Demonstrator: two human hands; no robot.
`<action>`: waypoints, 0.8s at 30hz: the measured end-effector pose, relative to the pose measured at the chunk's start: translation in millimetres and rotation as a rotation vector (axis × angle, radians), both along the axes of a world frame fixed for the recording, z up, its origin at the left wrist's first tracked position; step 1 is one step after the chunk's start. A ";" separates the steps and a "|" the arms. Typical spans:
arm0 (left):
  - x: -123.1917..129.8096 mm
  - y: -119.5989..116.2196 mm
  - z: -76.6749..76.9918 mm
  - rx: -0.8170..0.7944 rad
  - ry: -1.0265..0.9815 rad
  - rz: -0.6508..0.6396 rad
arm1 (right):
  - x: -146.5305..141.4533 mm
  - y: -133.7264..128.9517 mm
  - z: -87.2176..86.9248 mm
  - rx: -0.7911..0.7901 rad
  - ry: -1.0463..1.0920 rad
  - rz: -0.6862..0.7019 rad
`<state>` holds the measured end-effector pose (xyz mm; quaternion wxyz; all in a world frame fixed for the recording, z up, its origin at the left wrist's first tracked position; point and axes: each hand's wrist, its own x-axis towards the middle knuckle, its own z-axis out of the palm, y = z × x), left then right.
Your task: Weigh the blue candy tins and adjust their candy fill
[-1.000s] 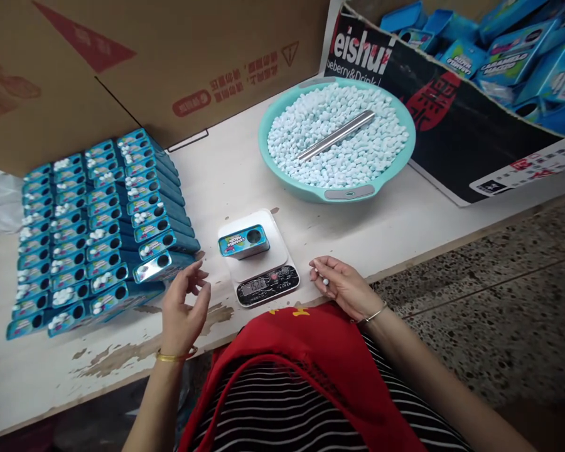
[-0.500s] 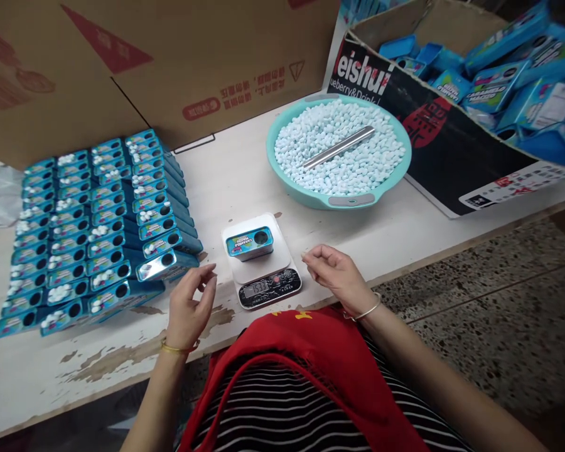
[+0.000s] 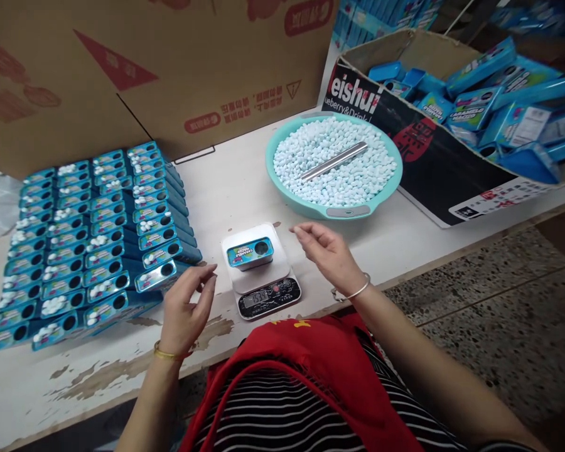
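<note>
A blue tin (image 3: 249, 252) with a round dark hole in its top stands on a small white digital scale (image 3: 268, 300), whose display reads about 15.34. Left of the scale, my left hand (image 3: 187, 307) hovers with thumb and fingers curved apart, holding nothing, close to the rows of tins. On the other side, my right hand (image 3: 328, 257) is raised with thumb and forefinger tips together; whatever they may pinch is too small to see. Many matching blue tins (image 3: 113, 251) stand in packed rows, several with white candies on top.
Behind the scale, a turquoise basin (image 3: 282, 194) holds pale candies (image 3: 320, 141) with a metal scoop (image 3: 334, 161) lying on them. A black carton (image 3: 433, 194) full of loose blue tins stands at right. A large brown cardboard box (image 3: 245, 56) walls the table's back.
My right hand has risen slightly away from me beside the scale. My left hand has hardly moved. The view has tilted up a little, and the tin stays on the scale.
</note>
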<state>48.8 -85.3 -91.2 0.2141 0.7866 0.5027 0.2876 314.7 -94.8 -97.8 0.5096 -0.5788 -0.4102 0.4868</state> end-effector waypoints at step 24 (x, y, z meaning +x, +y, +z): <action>11.5 -15.7 -61.7 -0.620 -0.062 0.148 | 7.9 -50.7 -49.4 -0.382 -0.468 0.529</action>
